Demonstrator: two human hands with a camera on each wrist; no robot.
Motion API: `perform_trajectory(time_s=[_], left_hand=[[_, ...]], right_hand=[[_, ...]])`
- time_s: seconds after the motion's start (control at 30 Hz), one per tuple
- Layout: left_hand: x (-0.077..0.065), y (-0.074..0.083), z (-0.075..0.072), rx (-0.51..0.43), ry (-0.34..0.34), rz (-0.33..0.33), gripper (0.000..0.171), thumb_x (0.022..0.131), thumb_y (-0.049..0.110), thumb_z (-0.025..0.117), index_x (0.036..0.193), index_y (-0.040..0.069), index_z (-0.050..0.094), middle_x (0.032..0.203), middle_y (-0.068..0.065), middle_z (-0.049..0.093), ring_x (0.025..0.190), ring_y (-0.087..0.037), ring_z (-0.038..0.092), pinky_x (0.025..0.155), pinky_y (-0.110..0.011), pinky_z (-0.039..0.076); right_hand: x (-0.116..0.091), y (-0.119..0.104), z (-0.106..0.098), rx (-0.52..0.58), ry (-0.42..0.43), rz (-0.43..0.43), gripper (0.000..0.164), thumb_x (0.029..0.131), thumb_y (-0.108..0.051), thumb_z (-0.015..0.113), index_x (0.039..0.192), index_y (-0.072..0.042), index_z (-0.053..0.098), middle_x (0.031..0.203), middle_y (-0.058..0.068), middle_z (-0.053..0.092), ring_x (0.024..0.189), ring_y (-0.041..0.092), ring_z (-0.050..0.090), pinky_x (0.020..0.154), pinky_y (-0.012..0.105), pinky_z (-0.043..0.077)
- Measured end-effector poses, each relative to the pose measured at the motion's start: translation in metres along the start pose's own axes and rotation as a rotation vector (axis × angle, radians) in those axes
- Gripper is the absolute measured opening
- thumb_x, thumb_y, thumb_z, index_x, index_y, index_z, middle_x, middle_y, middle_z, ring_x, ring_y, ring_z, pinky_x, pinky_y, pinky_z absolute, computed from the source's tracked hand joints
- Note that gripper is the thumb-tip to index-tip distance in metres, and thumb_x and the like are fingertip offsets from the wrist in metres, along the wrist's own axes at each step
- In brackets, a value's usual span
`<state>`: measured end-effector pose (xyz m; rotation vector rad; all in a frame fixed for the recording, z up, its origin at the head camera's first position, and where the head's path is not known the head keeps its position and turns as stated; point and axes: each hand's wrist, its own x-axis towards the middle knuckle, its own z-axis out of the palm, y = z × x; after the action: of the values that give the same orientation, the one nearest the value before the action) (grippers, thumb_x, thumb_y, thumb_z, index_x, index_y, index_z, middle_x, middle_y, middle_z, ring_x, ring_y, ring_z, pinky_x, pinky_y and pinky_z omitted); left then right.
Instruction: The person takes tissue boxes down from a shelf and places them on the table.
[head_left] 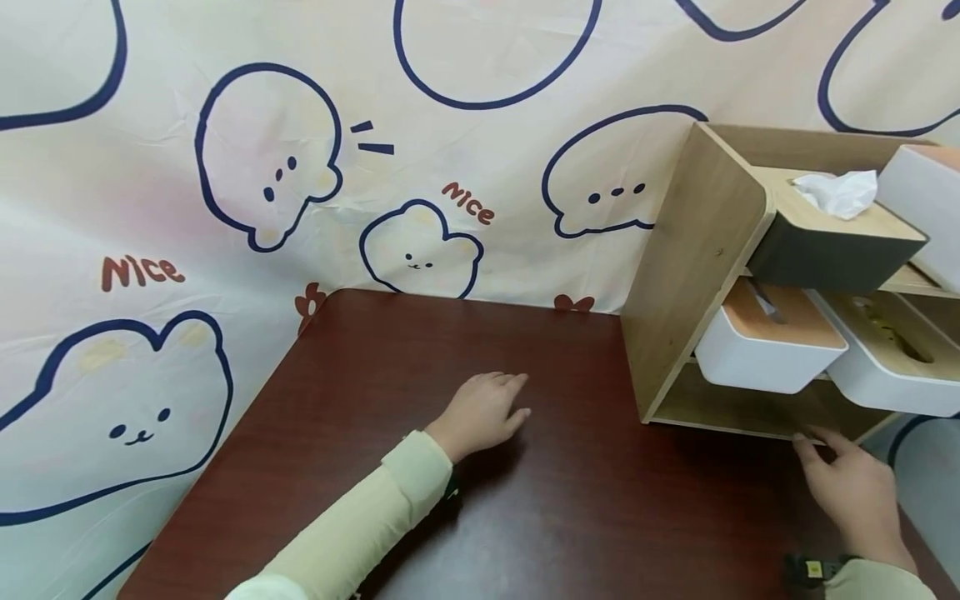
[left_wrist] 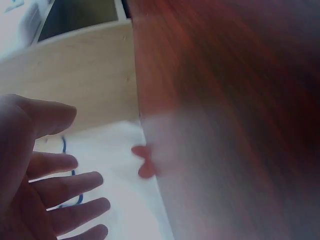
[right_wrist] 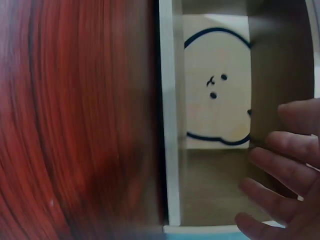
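My left hand (head_left: 480, 412) hovers over the dark red-brown table, holding nothing. Its fingers are loosely extended in the head view, and spread apart in the left wrist view. On the right stands a light wooden shelf unit (head_left: 693, 242). My right hand (head_left: 855, 487) is at the front of its bottom compartment, fingertips right at the lower edge in the head view. In the right wrist view the fingers (right_wrist: 287, 170) are extended and spread before that compartment (right_wrist: 215, 185), and no object shows between them. The patterned cloth is visible through its back.
A dark tissue box (head_left: 832, 254) with a wooden lid and a white box (head_left: 926, 200) sit on the upper shelf. Two white wooden-lidded boxes (head_left: 772, 358) jut out below. Cartoon-print cloth (head_left: 450, 167) hangs behind the table (head_left: 420, 342).
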<state>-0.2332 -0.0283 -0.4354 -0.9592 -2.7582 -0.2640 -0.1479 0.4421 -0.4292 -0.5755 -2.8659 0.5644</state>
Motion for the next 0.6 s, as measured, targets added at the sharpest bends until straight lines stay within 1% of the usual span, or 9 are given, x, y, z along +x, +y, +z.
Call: perform_trajectory(time_s=[0.1,0.17,0.23,0.3,0.4,0.5,0.6], left_hand=[[0.019,0.016,0.003,-0.004,-0.037,0.036,0.058,0.097,0.042,0.056,0.141,0.005,0.050,0.131,-0.008,0.060,0.117,-0.021,0.058,0.099,-0.036,0.045],[0.032,0.028,0.006,-0.023,-0.064,0.052,0.059,0.097,0.043,0.055,0.142,0.006,0.049,0.132,-0.007,0.060,0.115,-0.019,0.059,0.096,-0.034,0.046],[0.045,0.039,0.009,-0.052,-0.093,0.064,0.059,0.097,0.044,0.055,0.143,0.007,0.048,0.133,-0.005,0.059,0.113,-0.016,0.060,0.093,-0.032,0.048],[0.057,0.050,0.013,-0.083,-0.128,0.064,0.060,0.097,0.045,0.055,0.145,0.009,0.047,0.134,-0.003,0.058,0.113,-0.013,0.060,0.092,-0.030,0.049],[0.071,0.062,0.021,-0.096,-0.174,0.073,0.062,0.097,0.047,0.053,0.146,0.011,0.044,0.135,-0.001,0.057,0.114,-0.011,0.059,0.092,-0.028,0.049],[0.081,0.071,0.032,-0.080,-0.225,0.071,0.063,0.097,0.049,0.052,0.147,0.012,0.043,0.134,0.002,0.058,0.114,-0.010,0.058,0.090,-0.028,0.049],[0.091,0.079,0.045,-0.084,-0.269,0.057,0.067,0.096,0.051,0.053,0.149,0.013,0.041,0.134,0.003,0.057,0.114,-0.009,0.058,0.088,-0.027,0.050]], right_hand=[[0.006,0.007,-0.001,0.051,0.086,0.091,0.055,0.100,-0.034,0.047,0.133,0.010,0.046,0.123,0.035,0.051,0.104,0.051,0.050,0.075,0.059,0.042],[0.011,0.011,-0.002,0.097,0.123,0.152,0.057,0.099,-0.030,0.048,0.137,0.011,0.040,0.125,0.036,0.048,0.107,0.052,0.047,0.079,0.060,0.041],[0.015,0.016,-0.003,0.149,0.160,0.188,0.058,0.097,-0.026,0.049,0.138,0.013,0.035,0.126,0.037,0.045,0.110,0.053,0.045,0.081,0.061,0.039],[0.019,0.022,-0.001,0.194,0.180,0.208,0.064,0.096,-0.026,0.050,0.140,0.015,0.029,0.129,0.039,0.040,0.113,0.054,0.041,0.085,0.063,0.036],[0.023,0.029,0.005,0.250,0.210,0.233,0.070,0.094,-0.023,0.051,0.145,0.014,0.020,0.136,0.040,0.034,0.120,0.056,0.037,0.093,0.064,0.034],[0.023,0.038,0.013,0.300,0.197,0.254,0.078,0.094,-0.021,0.050,0.149,0.012,0.006,0.146,0.040,0.019,0.132,0.056,0.024,0.104,0.064,0.025],[0.024,0.050,0.021,0.359,0.227,0.257,0.082,0.093,-0.019,0.050,0.151,0.008,-0.002,0.150,0.037,0.010,0.138,0.053,0.014,0.110,0.061,0.017]])
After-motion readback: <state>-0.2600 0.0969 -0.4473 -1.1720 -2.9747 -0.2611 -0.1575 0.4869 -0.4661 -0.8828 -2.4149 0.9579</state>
